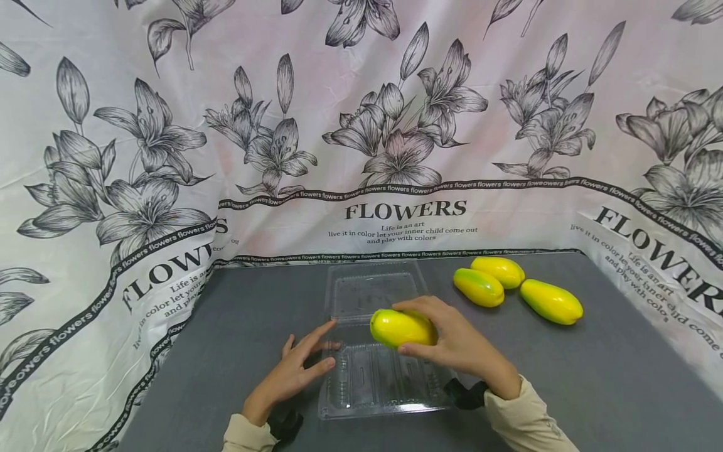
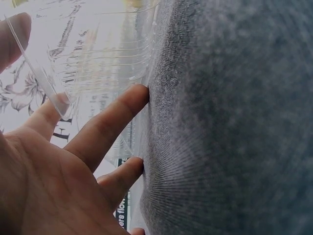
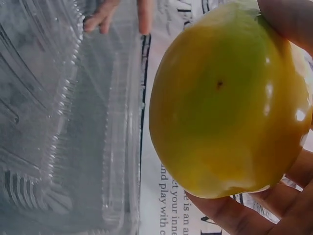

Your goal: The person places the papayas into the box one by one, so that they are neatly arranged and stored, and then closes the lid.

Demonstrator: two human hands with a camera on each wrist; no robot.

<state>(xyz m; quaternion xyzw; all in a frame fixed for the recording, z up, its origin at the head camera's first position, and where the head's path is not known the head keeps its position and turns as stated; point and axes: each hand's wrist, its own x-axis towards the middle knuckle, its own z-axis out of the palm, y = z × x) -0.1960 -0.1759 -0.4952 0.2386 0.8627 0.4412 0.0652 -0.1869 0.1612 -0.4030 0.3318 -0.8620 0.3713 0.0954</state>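
In the head view my right hand (image 1: 460, 342) grips a yellow-green papaya (image 1: 398, 328) between thumb and fingers. The fruit is held above a clear plastic clamshell box (image 1: 367, 383) that lies opened on the table, its lid (image 1: 375, 289) folded back. The right wrist view shows the papaya's rounded end (image 3: 220, 122) close up, with fingers curled around its side. My left hand (image 1: 294, 370) is at the box's left edge with its fingers spread. In the left wrist view the fingers (image 2: 110, 125) extend along the box's side, some tips touching the grey tabletop.
Three more papayas lie on the right side of the grey table (image 1: 254, 301): one at the back (image 1: 498, 272), one in front of it (image 1: 479, 287), and one farther right (image 1: 551, 302). A flower-printed cloth (image 1: 395, 220) encloses the table's back and sides.
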